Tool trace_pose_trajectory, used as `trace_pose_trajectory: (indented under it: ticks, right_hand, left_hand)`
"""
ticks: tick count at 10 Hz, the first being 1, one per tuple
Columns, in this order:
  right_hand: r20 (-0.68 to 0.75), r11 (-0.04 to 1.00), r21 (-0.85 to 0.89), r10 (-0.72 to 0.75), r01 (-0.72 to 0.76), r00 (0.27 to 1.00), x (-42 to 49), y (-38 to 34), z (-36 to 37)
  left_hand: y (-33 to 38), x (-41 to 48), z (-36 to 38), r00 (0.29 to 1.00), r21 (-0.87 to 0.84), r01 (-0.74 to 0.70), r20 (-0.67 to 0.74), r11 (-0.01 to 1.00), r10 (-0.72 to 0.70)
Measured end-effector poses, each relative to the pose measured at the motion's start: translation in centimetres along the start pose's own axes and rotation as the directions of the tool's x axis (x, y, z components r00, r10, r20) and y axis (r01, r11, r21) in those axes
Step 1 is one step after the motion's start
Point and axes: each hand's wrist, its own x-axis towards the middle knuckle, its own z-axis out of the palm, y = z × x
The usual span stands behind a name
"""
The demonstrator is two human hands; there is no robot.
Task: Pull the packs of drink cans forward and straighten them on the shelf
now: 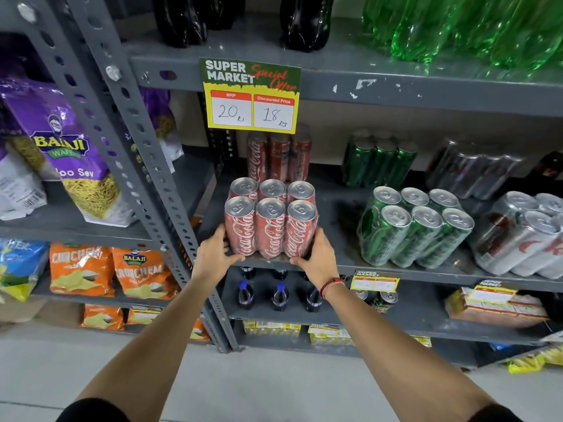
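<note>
Red cola six-pack (271, 220): shrink-wrapped, upright, at the front edge of the grey metal shelf (344, 239), near its left end, beside the slotted upright post (170, 208).
Left hand (213, 254): pressed to the pack's lower left side, fingers wrapped round the corner can, thumb on the front.
Right hand (316, 257): clasping the pack's lower right side, fingertips curled under at the shelf lip; a red thread band (330, 286) circles the wrist.
Second red pack (278, 156): directly behind the held one, towards the back edge of the shelf, partly hidden by the price card.
Green can six-pack (414, 226): to the right of the red one, near the front edge, leaning and turned askew.
Rear green pack (377, 162): behind it, close to the back edge.
Silver can pack (524, 236): furthest right, at the front edge, tilted, cut off by the frame.
Dark can pack (472, 169): behind the silver one, blurred.
Price card (251, 95): hangs from the lip of the shelf above, reading MRP 20 and discounted price 18.
Bottles (278, 295): on the shelf below, blue caps.
Snack bags (61, 147): in the neighbouring rack on the left.
</note>
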Motion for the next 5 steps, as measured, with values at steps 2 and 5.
trace_pose_trajectory:
  ticks: [2,5]
  right_hand:
    - [0.006,1.000,-0.001,0.020,-0.020,1.000,-0.1,-0.4,0.0]
    - [0.036,0.999,0.003,0.037,-0.037,0.999,-1.1,-2.4,-2.4]
  left_hand:
    - [-0.1,0.3,-0.4,1.000,-0.004,0.008,0.026,1.000,-0.008]
    - [2.4,-1.9,0.4,0.987,-0.135,0.078,-0.130,0.988,-0.096]
